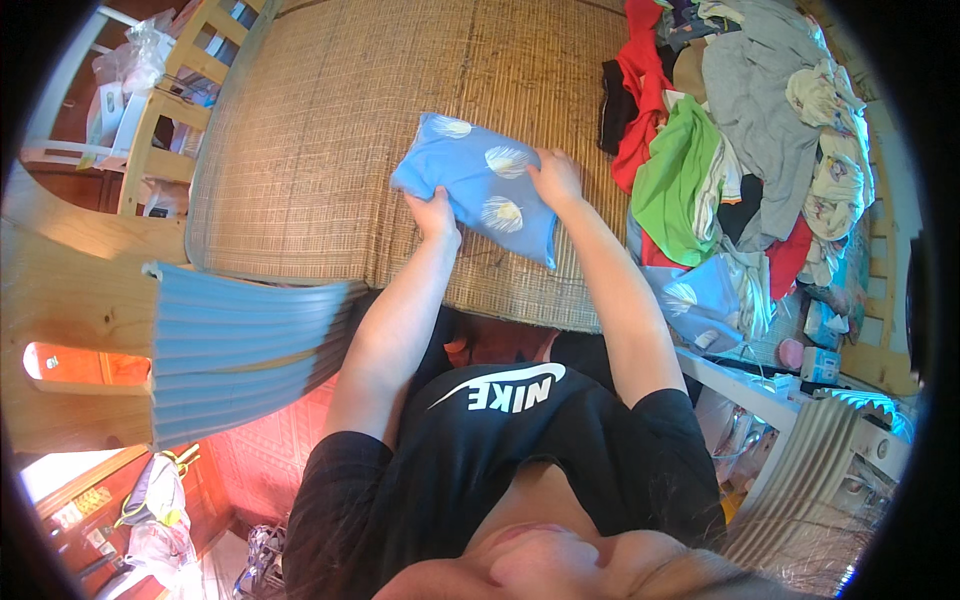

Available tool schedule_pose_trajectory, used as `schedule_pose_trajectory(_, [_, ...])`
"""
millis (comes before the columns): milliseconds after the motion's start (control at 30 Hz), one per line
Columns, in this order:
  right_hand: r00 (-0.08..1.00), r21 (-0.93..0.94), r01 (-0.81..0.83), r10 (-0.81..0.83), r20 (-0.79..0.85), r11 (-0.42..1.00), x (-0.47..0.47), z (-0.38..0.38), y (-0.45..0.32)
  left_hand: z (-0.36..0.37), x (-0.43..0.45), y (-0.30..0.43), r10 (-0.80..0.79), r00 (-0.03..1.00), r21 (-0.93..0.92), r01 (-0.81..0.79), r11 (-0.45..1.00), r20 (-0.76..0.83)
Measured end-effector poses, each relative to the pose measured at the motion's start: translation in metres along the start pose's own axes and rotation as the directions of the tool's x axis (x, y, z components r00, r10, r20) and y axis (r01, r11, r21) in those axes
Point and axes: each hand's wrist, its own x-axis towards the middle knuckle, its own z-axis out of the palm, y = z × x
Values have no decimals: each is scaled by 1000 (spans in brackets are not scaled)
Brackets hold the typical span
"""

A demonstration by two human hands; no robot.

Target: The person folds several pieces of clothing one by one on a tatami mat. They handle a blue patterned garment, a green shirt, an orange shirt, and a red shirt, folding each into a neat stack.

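Observation:
A folded blue cloth with a white-and-yellow feather-like print [480, 180] lies on a woven bamboo mat [315, 150] in front of me. My left hand [435, 214] is at the cloth's near left edge, thumb on top and fingers hidden beneath it. My right hand [556, 178] rests at its right side, thumb on the top face and fingers at the far edge. Whether the fingers of my right hand are under the cloth cannot be made out.
A heap of clothes lies on the right, with a green garment [679, 180], a grey one [757, 97] and a red one [637, 82]. Nearer is another blue printed cloth [694, 300]. Wooden rails [157, 135] stand at the left; a blue curtain [240, 345] hangs at the near left.

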Motion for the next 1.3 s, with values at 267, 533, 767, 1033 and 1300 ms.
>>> schedule_pose_trajectory(267, [963, -25, -47, 51, 264, 999, 31, -5, -3, -2, 0, -2, -355, 930, -205, 367, 907, 94])
schedule_pose_trajectory(533, [899, 216, -64, -38, 436, 974, 34, -5, 29, 1, 3, 4, -227, 971, -53, 231, 972, 73])
schedule_pose_trajectory(767, [995, 316, -31, 58, -76, 948, 14, 0, 37, 7, 24, 23, -162, 986, -164, 168, 972, 49])
schedule_pose_trajectory(1033, [892, -153, 127, -180, -415, 980, -18, 28, 45, -55, 180, 124, 164, 833, -294, -361, 885, -528])
schedule_pose_trajectory(1300, [896, -182, 105, -172, -409, 978, -17, 22, 48, -127, 189, 159, -355, 156, -378, -158, 912, -922])
